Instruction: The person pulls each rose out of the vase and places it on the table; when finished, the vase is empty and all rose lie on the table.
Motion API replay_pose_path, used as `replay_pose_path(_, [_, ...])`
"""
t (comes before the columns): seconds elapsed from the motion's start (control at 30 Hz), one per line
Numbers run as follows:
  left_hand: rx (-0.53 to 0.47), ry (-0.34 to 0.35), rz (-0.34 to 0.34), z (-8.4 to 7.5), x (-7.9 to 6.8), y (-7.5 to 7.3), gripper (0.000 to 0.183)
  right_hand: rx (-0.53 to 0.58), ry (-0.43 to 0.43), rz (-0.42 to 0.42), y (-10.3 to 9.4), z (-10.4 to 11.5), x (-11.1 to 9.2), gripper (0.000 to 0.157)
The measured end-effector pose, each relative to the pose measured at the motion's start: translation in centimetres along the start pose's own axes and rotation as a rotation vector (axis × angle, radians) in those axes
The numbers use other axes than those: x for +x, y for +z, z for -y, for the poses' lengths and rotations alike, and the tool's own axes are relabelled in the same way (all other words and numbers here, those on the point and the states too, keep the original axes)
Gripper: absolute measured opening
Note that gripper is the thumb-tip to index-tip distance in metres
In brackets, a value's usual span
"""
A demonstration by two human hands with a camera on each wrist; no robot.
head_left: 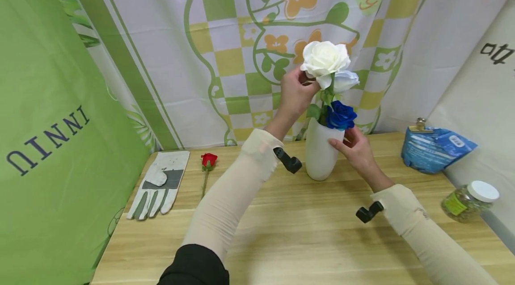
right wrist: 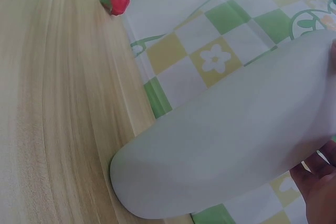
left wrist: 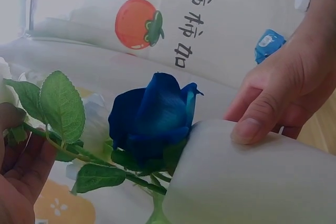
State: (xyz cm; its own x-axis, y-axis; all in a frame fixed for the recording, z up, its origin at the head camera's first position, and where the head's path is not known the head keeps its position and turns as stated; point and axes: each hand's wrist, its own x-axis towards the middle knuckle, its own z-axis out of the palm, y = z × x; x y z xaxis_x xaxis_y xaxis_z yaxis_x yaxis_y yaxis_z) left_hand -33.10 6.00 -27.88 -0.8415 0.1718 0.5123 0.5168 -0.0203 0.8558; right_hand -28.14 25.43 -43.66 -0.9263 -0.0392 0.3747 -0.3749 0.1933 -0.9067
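Note:
A white vase point(head_left: 321, 153) stands on the table, holding a blue rose point(head_left: 340, 115), a pale bluish-white flower point(head_left: 346, 80) and a tall white rose point(head_left: 325, 59). Just under the white rose's bloom, my left hand point(head_left: 297, 93) pinches its leafy stem between thumb and fingers. My right hand point(head_left: 356, 147) grips the vase near its rim, thumb on the front and fingers behind. The left wrist view shows the blue rose point(left wrist: 152, 116) close over the vase mouth, with green leaves point(left wrist: 63, 106) along the stem by my left fingers.
A red rose point(head_left: 208, 161) lies on the table left of my left arm, beside a grey-and-white work glove point(head_left: 161, 182). On the right are a blue pouch point(head_left: 432, 148) with a clip and a lidded jar point(head_left: 468, 202). A patterned curtain point(head_left: 225, 52) hangs behind the table.

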Motion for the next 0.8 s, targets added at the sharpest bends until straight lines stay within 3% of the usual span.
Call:
replay_pose_path(0.47, [-0.049, 0.03, -0.022, -1.2, 0.5, -0.4, 0.036, 0.014, -0.008, 0.013, 0.0, -0.1, -0.2, 0.062])
replay_pose_path(0.8, [-0.065, 0.075, -0.052, -3.1, 0.9, -0.9, 0.031, 0.02, -0.025, 0.001, 0.0, -0.2, 0.0, 0.059])
